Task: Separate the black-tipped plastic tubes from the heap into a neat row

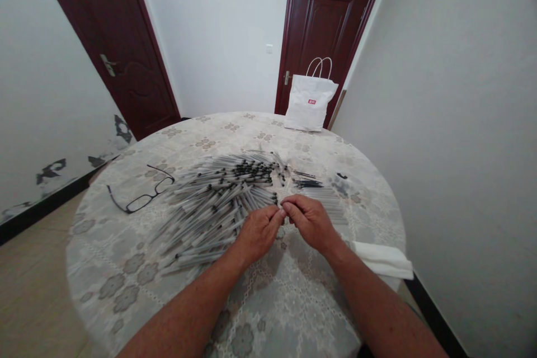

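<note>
A big heap of grey pens with black tips (pixel 218 196) lies across the middle of a round table (pixel 126 279) covered with a flowered cloth. My left hand (pixel 257 230) and my right hand (pixel 311 218) meet just in front of the heap's right end, fingertips pinched together around something small that I cannot make out. To the right of the heap lie a few thin black refills (pixel 307 182) and a row of clear tubes (pixel 331 201).
Black-rimmed glasses (pixel 142 193) lie at the table's left. A white paper bag (pixel 309 102) stands at the far edge. A folded white cloth (pixel 384 260) hangs at the right edge. Two dark red doors and a wall clock are behind.
</note>
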The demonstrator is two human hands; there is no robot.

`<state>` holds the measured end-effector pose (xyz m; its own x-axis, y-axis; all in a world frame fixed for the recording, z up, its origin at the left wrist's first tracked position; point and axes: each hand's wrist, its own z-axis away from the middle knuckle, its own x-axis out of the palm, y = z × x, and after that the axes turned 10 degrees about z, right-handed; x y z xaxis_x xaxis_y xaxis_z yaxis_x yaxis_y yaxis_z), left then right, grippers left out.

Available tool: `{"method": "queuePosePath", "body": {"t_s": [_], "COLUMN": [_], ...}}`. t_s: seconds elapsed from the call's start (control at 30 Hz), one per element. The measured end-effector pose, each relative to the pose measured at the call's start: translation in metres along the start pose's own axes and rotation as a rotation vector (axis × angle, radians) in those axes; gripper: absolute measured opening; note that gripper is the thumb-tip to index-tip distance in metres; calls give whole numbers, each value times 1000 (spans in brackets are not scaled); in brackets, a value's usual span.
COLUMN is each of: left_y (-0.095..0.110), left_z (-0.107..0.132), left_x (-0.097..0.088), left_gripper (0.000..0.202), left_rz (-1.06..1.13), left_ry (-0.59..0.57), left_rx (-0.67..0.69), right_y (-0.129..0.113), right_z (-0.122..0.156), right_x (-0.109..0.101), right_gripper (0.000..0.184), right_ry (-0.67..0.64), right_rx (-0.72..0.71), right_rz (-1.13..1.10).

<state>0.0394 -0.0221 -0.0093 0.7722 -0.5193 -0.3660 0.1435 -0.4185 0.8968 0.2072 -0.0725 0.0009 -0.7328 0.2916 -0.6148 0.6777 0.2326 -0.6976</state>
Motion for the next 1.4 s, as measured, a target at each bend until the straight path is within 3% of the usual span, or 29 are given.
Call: {"method": "queuePosePath", "body": {"t_s": [0.17,0.3,0.43,0.5,0.67,0.8,0.87,0.93,1.03,1.13,1.23,1.4], "left_y": [1,-1,-1,-3,-9,-7,-5,-3,-4,-5,-4,-5], "left_z": [0,-1,-1,-1,-2,-4,-4,-4,-4,-5,-6,-8], "left_x": [-1,0,2,3,1,0,-1,-1,0,2,3,2], "left_gripper": [46,51,53,51,40,33,31,30,29,27,25,23], "left_rz": [9,-22,16,74,308,411,394,376,404,462,476,488], "left_ry": [-19,11,-1,26,76,93,106,126,141,135,157,215], "left_rx": [-18,-51,-89,-87,-110,-117,-106,-119,-164,-172,-166,-140], "right_y": [1,1,11,20,40,51,56,61,68,72,65,29], "right_z": [0,-1,-7,-10,-8,-8,-15,-25,-38,-39,-29,-8], "right_x": [3,1,-15,-24,-34,-41,-45,-49,-50,-46,-36,-15], "right_gripper": [29,28,30,28,17,15,18,27,58,64,49,24], "right_ry": [-68,55,146,62,-292,-451,-328,-40,340,417,304,-128], "right_rx": [79,58,126,136,164,193,235,263,236,242,260,97], "right_rz": [-124,-63,-42,41,112,120,78,-20,-177,-225,-217,-70]}}
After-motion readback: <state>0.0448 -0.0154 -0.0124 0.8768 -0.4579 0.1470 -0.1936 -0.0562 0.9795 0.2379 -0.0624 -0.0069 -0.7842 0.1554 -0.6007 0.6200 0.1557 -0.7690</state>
